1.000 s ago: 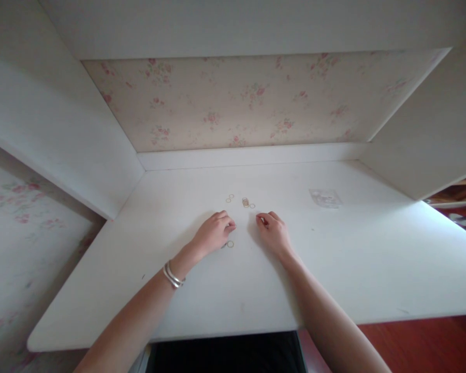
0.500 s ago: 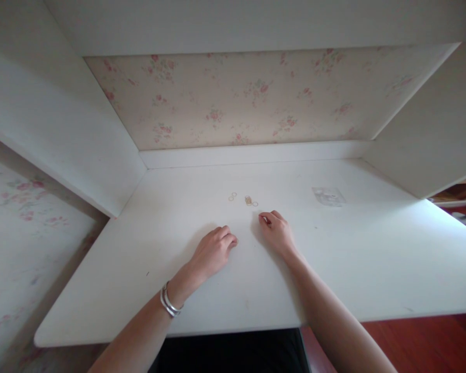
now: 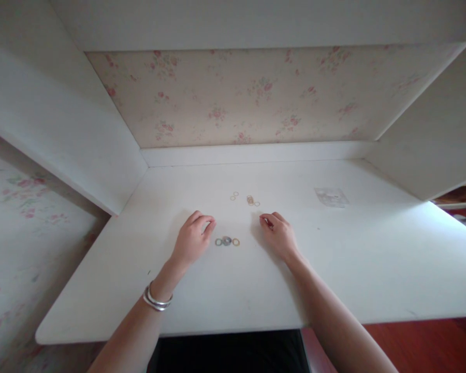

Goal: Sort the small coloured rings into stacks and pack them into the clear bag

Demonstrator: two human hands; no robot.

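My left hand (image 3: 193, 237) is above the tabletop, thumb and index fingertips pressed together. Whether anything small is between them I cannot make out. Just right of it lies a short row: a grey ring (image 3: 218, 242), a grey ring-shaped piece or stack (image 3: 227, 241) and a gold-coloured ring (image 3: 236, 242). My right hand (image 3: 278, 234) rests on the table to the right of the row, fingers curled in a pinch; what they hold, if anything, is hidden. Beyond it sits a small cluster of thin gold rings (image 3: 250, 200), with two loose thin rings (image 3: 234, 196) to the left.
A clear plastic bag (image 3: 331, 197) lies on the right of the white table (image 3: 373, 259). White panels (image 3: 81, 129) stand at the sides, with a low ledge (image 3: 256, 153) along the back. A small dark sliver (image 3: 149, 272) is at the left.
My left hand has moved left and away from me, uncovering the row of grey and gold rings. My right hand stays nearly where it was.
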